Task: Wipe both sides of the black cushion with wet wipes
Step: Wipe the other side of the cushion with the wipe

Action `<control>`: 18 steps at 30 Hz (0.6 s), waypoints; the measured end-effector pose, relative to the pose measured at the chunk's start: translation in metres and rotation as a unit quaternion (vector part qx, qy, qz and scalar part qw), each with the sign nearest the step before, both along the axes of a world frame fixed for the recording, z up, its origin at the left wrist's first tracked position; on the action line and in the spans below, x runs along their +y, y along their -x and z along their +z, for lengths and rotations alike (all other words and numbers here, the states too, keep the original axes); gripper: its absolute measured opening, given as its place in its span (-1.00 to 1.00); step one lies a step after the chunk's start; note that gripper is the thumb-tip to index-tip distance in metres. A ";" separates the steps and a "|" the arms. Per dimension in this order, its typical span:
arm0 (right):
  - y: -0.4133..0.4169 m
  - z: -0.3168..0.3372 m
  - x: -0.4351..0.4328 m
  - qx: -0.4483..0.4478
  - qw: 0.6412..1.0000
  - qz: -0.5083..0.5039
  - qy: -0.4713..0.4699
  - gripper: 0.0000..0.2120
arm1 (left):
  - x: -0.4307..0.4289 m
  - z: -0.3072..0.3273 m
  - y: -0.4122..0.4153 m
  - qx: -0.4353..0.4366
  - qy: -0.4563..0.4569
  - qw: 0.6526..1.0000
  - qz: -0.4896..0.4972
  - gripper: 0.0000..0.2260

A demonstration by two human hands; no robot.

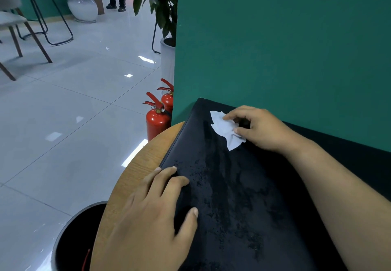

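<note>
1. The black cushion [243, 196] lies flat across the lower centre and lower right of the frame. It rests on a round wooden table [135, 171], and its far edge meets the green wall [275, 48].
2. The right hand [260, 129], at centre right, pinches a crumpled white wet wipe [224, 129] between thumb and curled fingers. It holds the wipe against the cushion near its far corner.
3. The left hand [152, 213], at lower centre, lies with straight fingers on the cushion's left edge. It grasps nothing and seems to hold the cushion steady.
4. Mottled damp patches and streaks run over much of the upward face, from the wipe down toward the bottom of the frame. I judge that most of this face has already been wiped, and that the far corner is being finished.
5. The strip of cushion under the right forearm looks dark and even. I cannot tell whether it is wet.
6. The underside is hidden, so nothing shows whether it is clean. At most one face is near done. Turning the cushion over and wiping the other face may well be left.
7. A dark bin [69, 243] stands at lower left beside the table, a likely place for the used wipe.
</note>
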State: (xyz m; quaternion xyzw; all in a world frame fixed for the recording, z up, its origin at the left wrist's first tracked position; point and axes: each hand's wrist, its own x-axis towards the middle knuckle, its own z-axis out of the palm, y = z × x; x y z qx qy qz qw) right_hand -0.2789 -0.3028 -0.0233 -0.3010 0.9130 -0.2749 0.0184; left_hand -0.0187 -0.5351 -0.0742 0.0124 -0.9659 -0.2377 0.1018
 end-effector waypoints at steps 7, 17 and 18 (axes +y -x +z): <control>-0.024 0.003 0.008 0.085 0.996 -0.020 -0.033 -0.82 | 0.002 0.005 0.001 -0.012 -0.012 1.000 0.004 -0.59; -0.068 0.016 -0.009 0.114 0.988 -0.097 0.034 -0.90 | 0.000 0.020 -0.002 -0.035 -0.014 0.999 0.010 -0.43; -0.075 0.022 -0.013 0.115 0.989 -0.085 0.033 -0.90 | 0.000 0.022 -0.002 -0.032 -0.019 0.999 0.010 -0.43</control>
